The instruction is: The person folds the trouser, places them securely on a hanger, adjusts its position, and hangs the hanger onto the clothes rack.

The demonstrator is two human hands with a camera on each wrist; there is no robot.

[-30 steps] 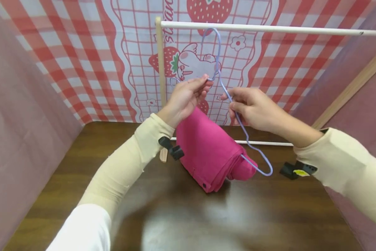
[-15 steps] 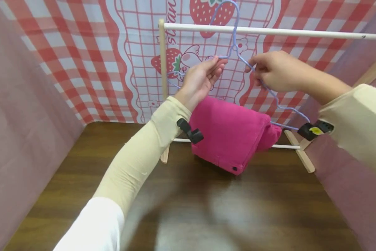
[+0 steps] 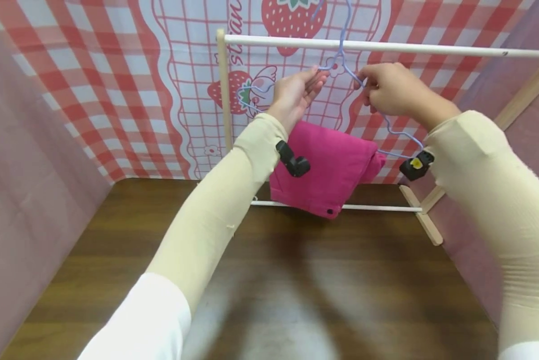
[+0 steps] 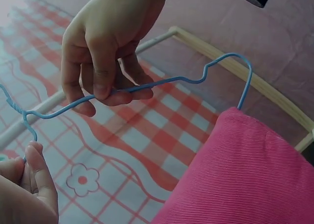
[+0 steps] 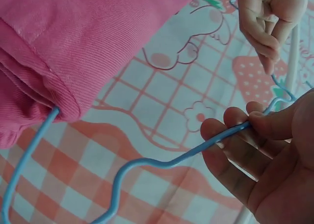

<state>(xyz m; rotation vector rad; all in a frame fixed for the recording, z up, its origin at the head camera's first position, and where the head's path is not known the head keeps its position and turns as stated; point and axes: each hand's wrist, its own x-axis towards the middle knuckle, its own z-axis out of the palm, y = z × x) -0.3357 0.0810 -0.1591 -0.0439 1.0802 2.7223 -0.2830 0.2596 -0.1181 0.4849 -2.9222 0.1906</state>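
A blue-lilac wire hanger point(image 3: 401, 133) carries folded pink trousers point(image 3: 328, 160) over its lower bar; a dark button shows near their bottom corner. My left hand point(image 3: 296, 95) pinches the hanger's left shoulder close to the twisted neck. On the other shoulder, my right hand point(image 3: 388, 90) grips the wire between thumb and fingers, as the right wrist view also shows. The hook rises above the white rail point(image 3: 431, 48) of a rack and runs partly out of the top of the head view. The neck overlaps the rail in that view.
Wooden posts point(image 3: 224, 90) support the rack, with a lower white bar point(image 3: 377, 207) and a foot point(image 3: 424, 220) at right. Behind hangs a red-and-white checked strawberry cloth point(image 3: 161, 115). Pink cloth point(image 3: 35, 165) lines the sides above a brown wooden surface point(image 3: 269, 280).
Both hands have raised the hanger and moved it rightward overall, lifting its hook from below the rail to above it. The trousers have risen with it and swung more level.
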